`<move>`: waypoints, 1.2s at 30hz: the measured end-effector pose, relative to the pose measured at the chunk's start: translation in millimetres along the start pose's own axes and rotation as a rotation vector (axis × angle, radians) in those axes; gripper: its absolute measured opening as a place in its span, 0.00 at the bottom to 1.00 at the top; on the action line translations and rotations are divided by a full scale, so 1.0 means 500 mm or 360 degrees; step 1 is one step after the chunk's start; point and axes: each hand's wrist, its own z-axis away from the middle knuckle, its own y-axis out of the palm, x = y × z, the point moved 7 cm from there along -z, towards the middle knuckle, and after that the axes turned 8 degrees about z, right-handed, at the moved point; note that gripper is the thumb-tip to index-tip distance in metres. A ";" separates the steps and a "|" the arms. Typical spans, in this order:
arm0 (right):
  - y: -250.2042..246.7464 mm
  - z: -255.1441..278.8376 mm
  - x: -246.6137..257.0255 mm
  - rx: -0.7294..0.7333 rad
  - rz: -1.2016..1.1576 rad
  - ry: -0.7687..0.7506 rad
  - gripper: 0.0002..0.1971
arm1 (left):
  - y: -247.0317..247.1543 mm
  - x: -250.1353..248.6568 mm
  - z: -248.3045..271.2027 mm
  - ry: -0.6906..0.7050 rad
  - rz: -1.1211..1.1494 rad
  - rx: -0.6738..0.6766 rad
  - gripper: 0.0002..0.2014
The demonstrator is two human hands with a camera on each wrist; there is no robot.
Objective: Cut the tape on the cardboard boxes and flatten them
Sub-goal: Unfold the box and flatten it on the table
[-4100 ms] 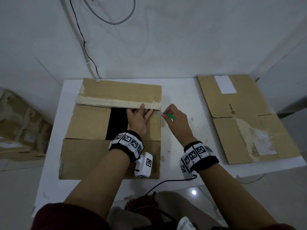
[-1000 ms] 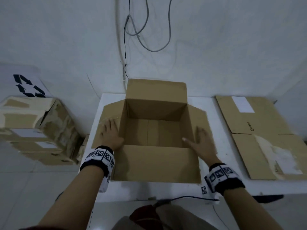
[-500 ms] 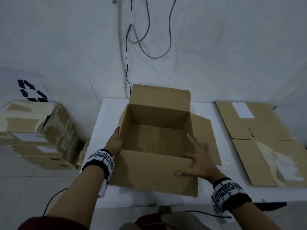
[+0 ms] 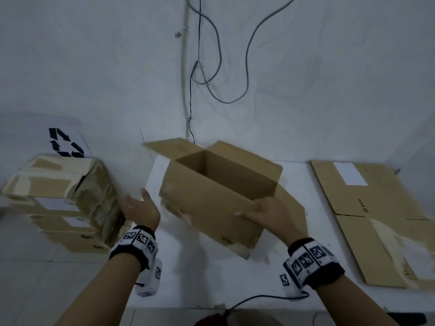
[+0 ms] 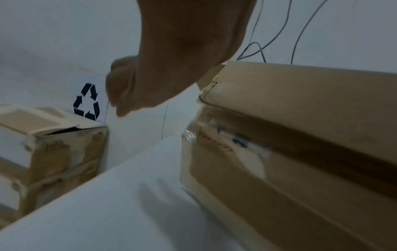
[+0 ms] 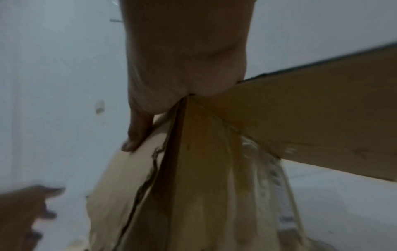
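Presently the open cardboard box (image 4: 219, 198) is held tilted above the white tabletop (image 4: 211, 274), its mouth turned up and away toward the wall, its long axis running from the near right to the far left, so that one lower corner dips toward the near edge of the tabletop. Its flaps are spread: one (image 4: 171, 149) juts out at the far left, another (image 4: 292, 203) hangs down on the right behind the wrist. Strips of clear tape (image 5: 214, 141) are seen clinging to the underside in the left wrist view, so the bottom seam is judged to be uncut as yet. The box is carried by the right hand (image 4: 266, 212) alone, whose thumb lies over the near rim at the right-hand corner while the fingers (image 6: 137, 135) are wrapped against the outer wall. The left hand (image 4: 141, 208) is held apart from the box, just beside its left end, palm turned inward and fingers spread and relaxed, nothing being grasped. The box thus lies to the right of the left hand, whose palm faces the short end wall; that hand is judged the one to catch the free end if the box is to be rolled over and its taped bottom brought up. A flattened box (image 4: 376, 220) lies well apart on the right of the tabletop, and a stack of taped boxes (image 4: 63, 203) stands off to the left, beyond the tabletop.
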 end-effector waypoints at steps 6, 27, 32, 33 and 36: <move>-0.021 -0.044 0.047 -0.0007 -0.0696 0.0361 0.30 | 0.127 0.093 0.091 -0.0867 0.0385 0.0921 0.45; 0.037 -0.046 -0.049 -0.0140 -0.1280 0.0895 0.36 | 0.173 -0.251 0.254 0.0889 -0.0183 0.1088 0.42; 0.033 -0.033 -0.054 -0.0185 -0.1284 0.0820 0.29 | 0.220 -0.194 0.240 0.0695 -0.0376 0.0859 0.66; 0.032 -0.030 -0.053 -0.0172 -0.1309 0.0788 0.30 | 0.222 -0.194 0.236 0.0683 -0.0373 0.0861 0.68; 0.026 -0.023 -0.035 -0.0062 -0.1326 0.0630 0.28 | 0.222 -0.202 0.235 0.0642 -0.0235 0.0928 0.69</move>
